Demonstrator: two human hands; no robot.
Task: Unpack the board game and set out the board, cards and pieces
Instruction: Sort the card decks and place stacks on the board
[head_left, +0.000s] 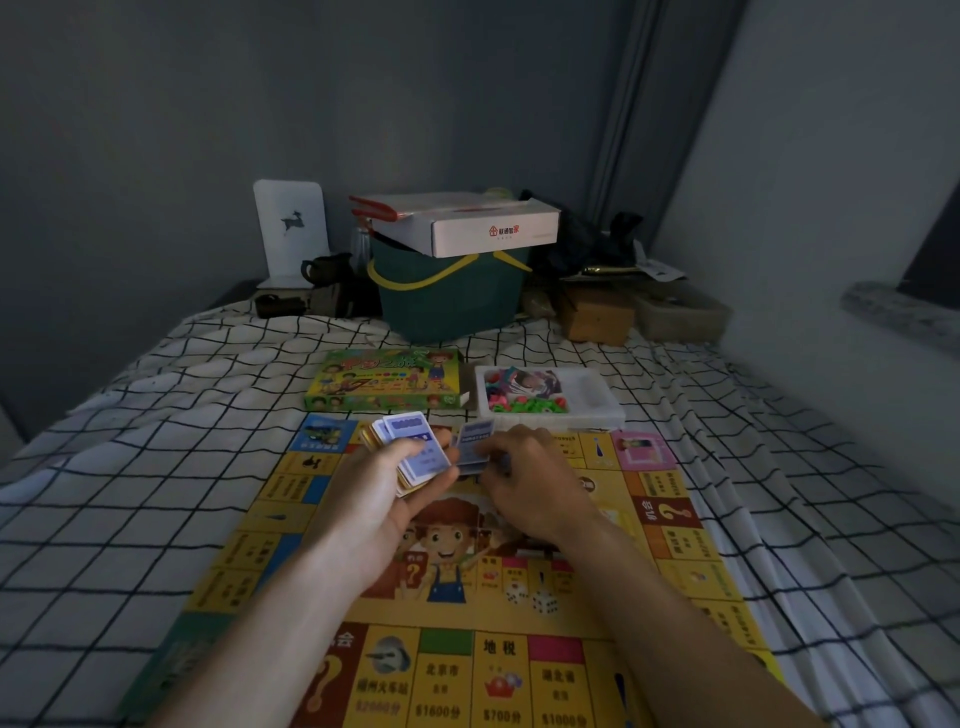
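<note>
Holding: my left hand (387, 499) gripped a fanned stack of cards (410, 452), fingers curled under and thumb across the top, above the far part of the board (670, 525).
Right hand: my right hand (524, 478) pinched a single blue card (475, 441) just at 3 o'clock of the stack; I could not tell whether that card touched the stack.
Board: it lay open and flat on the checked sheet (156, 467), yellow, with a cartoon child in the middle and printed squares round the edge.
Dice: I saw two white dice (530, 597) near the board's middle, at 6 o'clock from my right hand; I could not tell whether they were real or printed.
Box: the green game box (384, 384) lay at 12 o'clock of the board, just off its far edge.
Tray: a white tray (602, 405) sat at 3 o'clock of the box, near it, holding green and pink pieces (519, 402) and some more cards.
Beyond: at 12 o'clock, well apart from the box, stood a green basket (452, 301) with a white carton (483, 228) on top of it.
Wall side: a white stand (291, 228) stood at 9 o'clock of the basket.
</note>
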